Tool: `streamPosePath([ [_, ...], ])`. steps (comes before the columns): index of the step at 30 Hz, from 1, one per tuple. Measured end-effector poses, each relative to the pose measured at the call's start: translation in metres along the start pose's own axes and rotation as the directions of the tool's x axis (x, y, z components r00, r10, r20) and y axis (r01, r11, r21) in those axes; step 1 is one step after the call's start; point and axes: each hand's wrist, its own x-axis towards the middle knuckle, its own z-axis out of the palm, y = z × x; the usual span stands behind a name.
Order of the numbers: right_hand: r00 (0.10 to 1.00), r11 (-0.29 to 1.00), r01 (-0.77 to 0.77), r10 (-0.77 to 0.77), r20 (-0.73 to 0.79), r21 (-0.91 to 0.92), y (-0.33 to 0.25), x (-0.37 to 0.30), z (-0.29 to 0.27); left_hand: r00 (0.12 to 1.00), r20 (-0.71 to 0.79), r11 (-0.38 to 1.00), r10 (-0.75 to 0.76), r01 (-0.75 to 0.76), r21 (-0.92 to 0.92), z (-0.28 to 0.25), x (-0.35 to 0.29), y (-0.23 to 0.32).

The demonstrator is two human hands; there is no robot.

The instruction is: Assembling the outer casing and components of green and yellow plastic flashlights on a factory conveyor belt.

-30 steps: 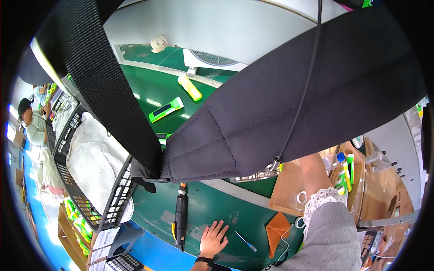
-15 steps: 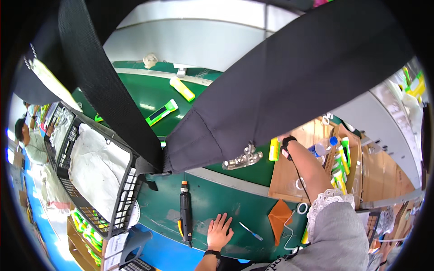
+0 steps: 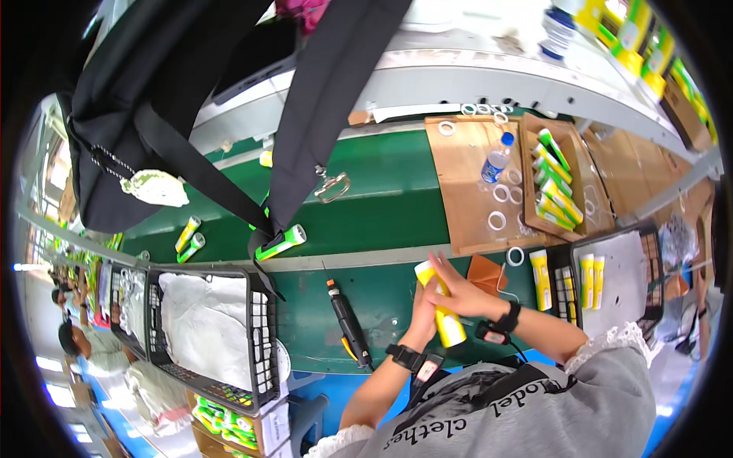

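A yellow flashlight (image 3: 450,328) with a pale end is between my two hands, tilted over the front edge of the green bench. From the left side, my left hand (image 3: 421,319) is pressed against it, fingers pointing up. My right hand (image 3: 463,295) lies across its upper part, with the fingers closed round it. Left of my hands, a black electric screwdriver (image 3: 348,324) with an orange tip rests on the bench. An orange-brown flap (image 3: 486,273) lies beyond my right hand. Near it stands another yellow flashlight (image 3: 540,279).
A black basket (image 3: 262,336) lined with white sheet is at left. Green flashlights (image 3: 281,243) lie on the belt (image 3: 382,183). At right are a wooden board (image 3: 458,183), a water bottle (image 3: 495,160), white rings (image 3: 497,220) and a carton (image 3: 534,130) of flashlights. Black straps (image 3: 305,114) hang in front.
My right hand has come back from the wooden board with a yellow flashlight. My left hand has lifted off the bench to meet it. The view has shifted and the straps have swung left.
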Motion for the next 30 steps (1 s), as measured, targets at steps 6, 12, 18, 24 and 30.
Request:
streamPosePath([
  [6,0.999,0.825,0.04,-0.012,0.052,-0.564,-0.062,-0.091,-0.014,0.965,0.006,0.962,-0.264,0.264,-0.075,0.015,0.003,-0.015],
  [12,0.993,0.828,0.015,-0.078,-0.088,-0.56,-0.064,-0.121,-0.014,0.945,0.054,0.946,-0.323,0.323,0.022,0.047,-0.028,-0.017],
  [18,0.996,0.871,-0.038,-0.006,-0.088,-0.491,-0.074,-0.121,-0.02,0.995,0.018,0.974,-0.097,0.091,0.206,0.041,-0.025,-0.026],
  [24,0.992,0.853,0.016,-0.079,-0.099,-0.521,-0.067,-0.117,-0.027,0.996,-0.034,0.978,-0.08,0.085,0.193,0.05,-0.021,-0.032],
  [30,0.982,0.919,0.06,-0.125,-0.144,-0.39,-0.051,-0.123,-0.03,0.992,0.012,0.987,-0.123,0.121,0.104,0.053,-0.016,-0.046],
])
